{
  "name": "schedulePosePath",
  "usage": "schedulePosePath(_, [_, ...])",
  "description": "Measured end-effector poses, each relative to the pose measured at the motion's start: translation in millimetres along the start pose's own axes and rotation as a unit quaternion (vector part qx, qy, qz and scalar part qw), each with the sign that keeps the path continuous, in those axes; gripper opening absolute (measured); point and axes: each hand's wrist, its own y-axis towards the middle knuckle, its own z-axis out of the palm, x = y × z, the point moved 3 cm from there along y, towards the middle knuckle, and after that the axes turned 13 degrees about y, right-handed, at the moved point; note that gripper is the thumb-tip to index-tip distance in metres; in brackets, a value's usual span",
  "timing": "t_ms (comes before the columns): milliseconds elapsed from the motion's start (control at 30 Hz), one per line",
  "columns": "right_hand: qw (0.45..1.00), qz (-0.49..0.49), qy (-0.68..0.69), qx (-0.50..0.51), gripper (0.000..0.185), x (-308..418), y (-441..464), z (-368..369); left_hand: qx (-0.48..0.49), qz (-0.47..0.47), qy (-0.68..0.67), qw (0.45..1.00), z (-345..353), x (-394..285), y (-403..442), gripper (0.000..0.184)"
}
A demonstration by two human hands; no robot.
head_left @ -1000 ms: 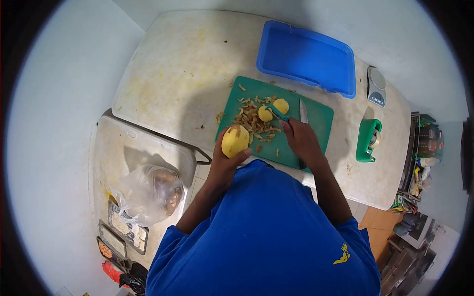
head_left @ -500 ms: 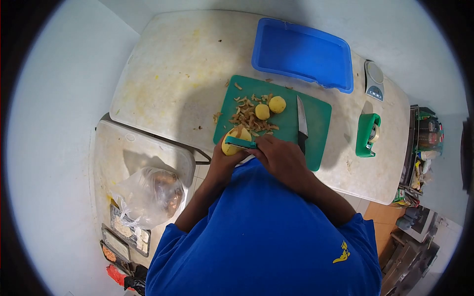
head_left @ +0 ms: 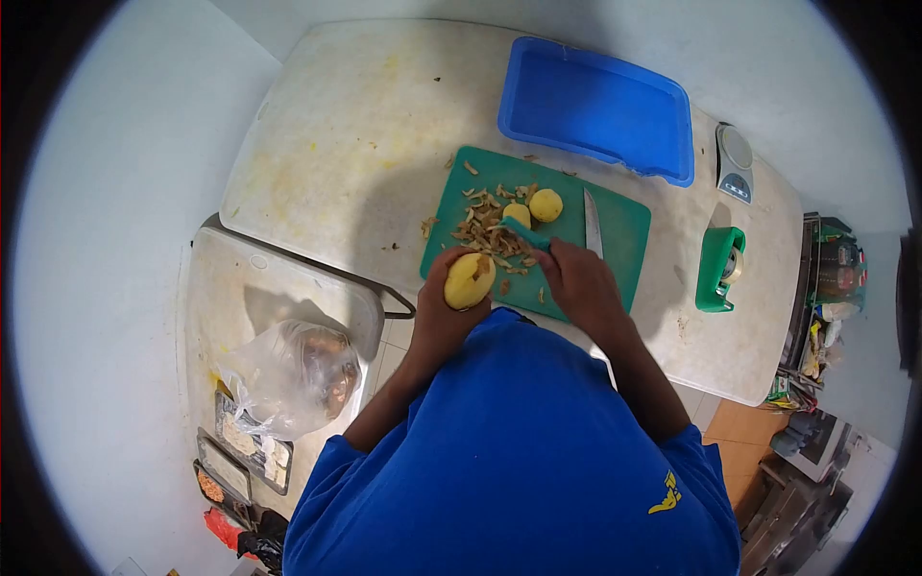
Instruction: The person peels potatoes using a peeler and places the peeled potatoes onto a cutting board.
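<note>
My left hand (head_left: pixel 444 315) is closed around a mostly peeled potato (head_left: pixel 470 281), which keeps a patch of brown skin near its top right. In my right hand (head_left: pixel 581 281) is a green peeler (head_left: pixel 525 232), held apart from the potato and over the board. Below it lies a green cutting board (head_left: pixel 624 226) scattered with brown peelings (head_left: pixel 477 226). Two peeled potatoes rest there; the peeler partly covers one, while the other potato (head_left: pixel 545 204) is in plain view. A knife (head_left: pixel 593 226) lies on the board, its handle hidden by my right hand.
Behind the board is a blue tray (head_left: pixel 595 106). To the right stand a kitchen scale (head_left: pixel 736 158) and a green tape dispenser (head_left: pixel 720 269). A plastic bag (head_left: pixel 298 374) with brown contents sits on the left table, near several small trays (head_left: pixel 252 442).
My right hand has moved the peeler off the potato, up and to the right over the peelings. The potato in my left hand is turned and more exposed.
</note>
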Motion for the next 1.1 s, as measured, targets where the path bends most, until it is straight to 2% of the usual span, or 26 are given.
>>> schedulePosePath(100, [0.998, -0.032, 0.030, 0.039, 0.034, 36.5, -14.9, 2.0, -0.004, -0.046, -0.009, 0.999, 2.7, 9.1, 0.4, 0.060])
schedulePosePath(200, [0.995, -0.063, 0.032, 0.075, 0.033, 47.9, -20.2, 11.1, 0.034, -0.086, -0.035, 0.995, 3.7, 8.1, 1.3, 0.060])
schedulePosePath(300, [0.993, -0.047, 0.047, 0.093, 0.033, 47.9, -19.8, 16.8, 0.032, -0.100, -0.120, 0.987, 9.4, 8.0, -0.4, 0.060])
schedulePosePath(400, [0.994, -0.042, 0.045, 0.092, 0.033, 48.5, -19.6, 17.9, 0.034, -0.120, -0.108, 0.986, 8.3, 5.5, -0.4, 0.058])
schedulePosePath(500, [0.995, -0.048, 0.007, 0.086, 0.034, 40.4, -16.8, 21.3, 0.060, -0.107, -0.083, 0.989, 12.7, 23.9, -2.5, 0.056])
schedulePosePath(600, [0.998, 0.000, -0.039, 0.053, 0.035, -9.0, -3.8, 33.2, 0.022, -0.097, -0.053, 0.994, 3.8, 1.8, -7.5, 0.054])
schedulePosePath(667, [0.995, 0.059, -0.049, 0.065, 0.037, -67.2, 1.5, 43.5, -0.022, -0.061, -0.043, 0.997, -3.8, -8.0, -9.2, 0.054])
schedulePosePath(767, [0.993, 0.088, -0.040, 0.073, 0.040, -79.5, 11.0, 39.2, -0.085, -0.034, -0.030, 0.995, -11.1, -8.9, -3.6, 0.053])
schedulePosePath(1000, [0.995, 0.011, 0.065, 0.071, 0.040, 4.0, 8.0, 13.4, -0.137, 0.032, 0.121, 0.983, -13.0, 8.7, 1.9, 0.056])
schedulePosePath(1100, [0.984, -0.043, 0.166, 0.048, 0.039, 25.7, 1.2, 18.8, -0.144, 0.042, 0.131, 0.980, -12.4, 11.0, 4.4, 0.058])
